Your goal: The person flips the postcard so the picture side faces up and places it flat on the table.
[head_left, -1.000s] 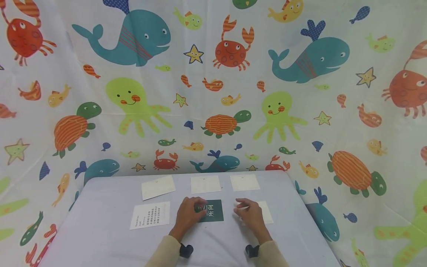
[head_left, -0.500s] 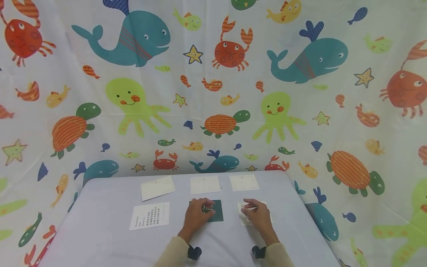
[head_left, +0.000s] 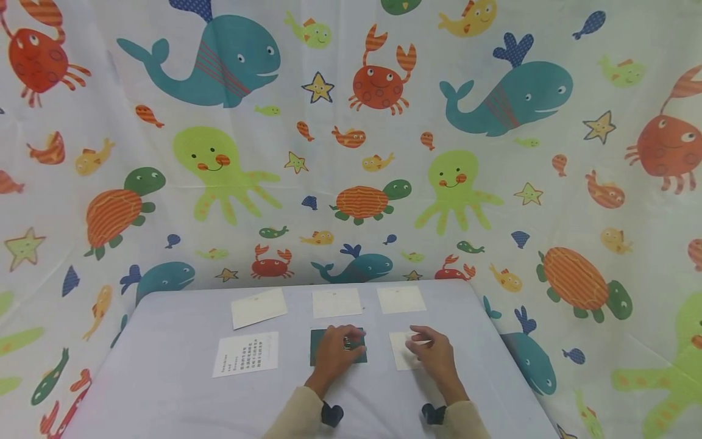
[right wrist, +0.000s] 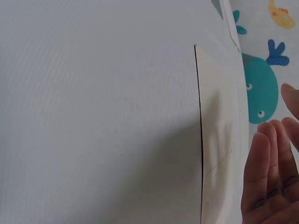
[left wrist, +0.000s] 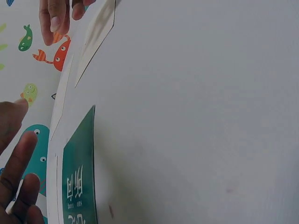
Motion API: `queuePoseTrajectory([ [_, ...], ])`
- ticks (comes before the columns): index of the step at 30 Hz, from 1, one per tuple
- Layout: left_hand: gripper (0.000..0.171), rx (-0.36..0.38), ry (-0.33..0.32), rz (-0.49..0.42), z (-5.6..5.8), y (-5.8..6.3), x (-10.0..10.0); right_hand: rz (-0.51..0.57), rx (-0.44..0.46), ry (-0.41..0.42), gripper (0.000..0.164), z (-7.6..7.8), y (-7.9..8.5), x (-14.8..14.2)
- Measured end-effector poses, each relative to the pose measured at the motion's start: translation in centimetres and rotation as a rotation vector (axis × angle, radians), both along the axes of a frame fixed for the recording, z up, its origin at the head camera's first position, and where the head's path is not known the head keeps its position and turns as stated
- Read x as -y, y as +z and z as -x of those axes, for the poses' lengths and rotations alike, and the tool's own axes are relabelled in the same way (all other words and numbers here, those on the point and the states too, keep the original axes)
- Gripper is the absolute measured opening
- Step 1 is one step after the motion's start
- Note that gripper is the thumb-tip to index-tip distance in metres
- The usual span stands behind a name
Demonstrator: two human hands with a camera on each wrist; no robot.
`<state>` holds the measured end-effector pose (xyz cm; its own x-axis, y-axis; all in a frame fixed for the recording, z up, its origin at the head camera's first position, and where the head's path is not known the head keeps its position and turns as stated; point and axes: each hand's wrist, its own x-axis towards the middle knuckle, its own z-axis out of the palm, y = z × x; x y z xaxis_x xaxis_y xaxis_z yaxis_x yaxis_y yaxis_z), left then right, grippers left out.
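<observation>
The left hand [head_left: 336,352] hovers over the green card [left wrist: 80,163], its grip loose: thumb and fingers stand apart with a gap between them, taking hold of nothing. The right hand [head_left: 437,358] hangs likewise above the cream card [head_left: 399,352], thumb clear of the lightly bent fingers, its grip holding nothing; its shadow falls across that card.

The green card lies flat in the nearer row, in the middle, with white characters printed on it; the cream card is to its right. A text card [head_left: 246,355] with dark print lies to its left. Behind them is a second row: a slanted card [head_left: 259,308], a middle card [head_left: 337,303] and a right-hand card [head_left: 401,300], all pale and spaced apart.

The worktop [head_left: 164,353] is covered in white, with soft folds at the near side. Beyond its far edge hangs a white curtain [head_left: 329,177] printed with whales, crabs, octopuses, turtles, fish and stars.
</observation>
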<state>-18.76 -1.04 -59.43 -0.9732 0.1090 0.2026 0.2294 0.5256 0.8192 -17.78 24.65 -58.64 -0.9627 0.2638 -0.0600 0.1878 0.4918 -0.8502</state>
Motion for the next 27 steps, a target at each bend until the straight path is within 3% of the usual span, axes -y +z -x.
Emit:
queuePoseTrajectory([
  [8, 0.02, 0.015, 0.009, 0.021, 0.0, 0.2, -2.0, -0.033, 0.004, -0.02, 0.043, -0.4, 0.3, -1.6],
  [13, 0.021, 0.015, -0.019, 0.002, 0.0, 0.1, -3.0, -0.086, 0.008, -0.047, 0.044, -0.7, 0.3, -2.5],
  [27, 0.023, 0.026, -0.054, -0.007, -0.2, -0.3, -4.9, -0.073, 0.045, -0.069, 0.046, -0.9, 0.3, -3.6],
])
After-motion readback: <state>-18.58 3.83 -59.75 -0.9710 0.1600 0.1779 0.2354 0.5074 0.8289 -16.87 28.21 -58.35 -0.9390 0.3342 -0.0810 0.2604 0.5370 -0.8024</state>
